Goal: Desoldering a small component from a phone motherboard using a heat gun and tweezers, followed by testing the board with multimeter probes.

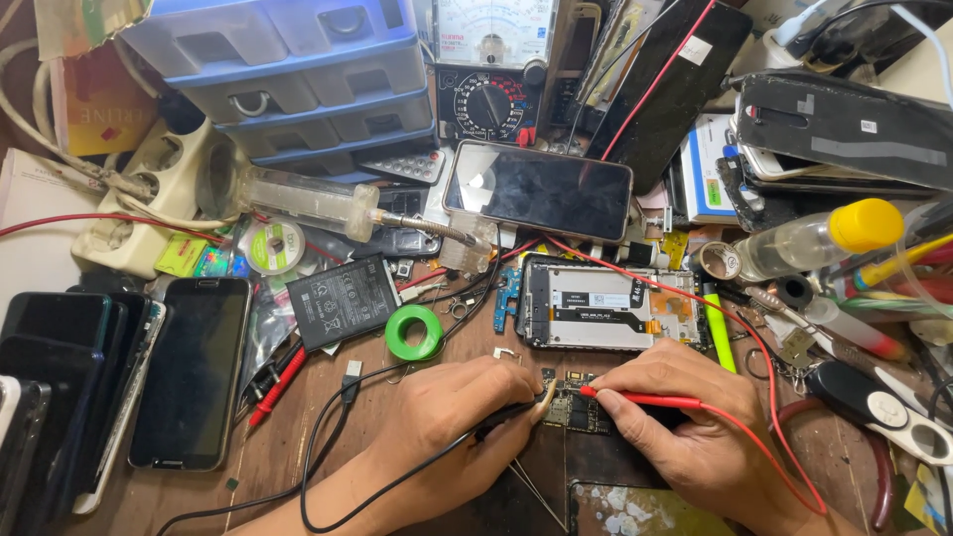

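Both hands busy near the desk's near edge, middle. Left hand (pixel 452 417) closed around the black probe (pixel 511 409), pinched like a pen, tip down on the small circuit board (pixel 576 407). Right hand (pixel 675 422) pinching the red probe (pixel 640 399) the same way, tip on the board's top edge. Heels of both hands rest on the desk (pixel 298 437), looks like bracing so the tips stay steady on tiny pads. Board lies flat between the two hands, just below the opened phone (pixel 611 306), which sits back-up with its innards exposed. Red lead (pixel 764 392) loops round the right wrist, black lead (pixel 328 447) trails off left, both kept clear of the board. Analog multimeter (pixel 493 65) propped upright at the far edge, dial facing the person. Loose battery (pixel 342 301) and green tape roll (pixel 414 333) parked left of the opened phone, out of the way
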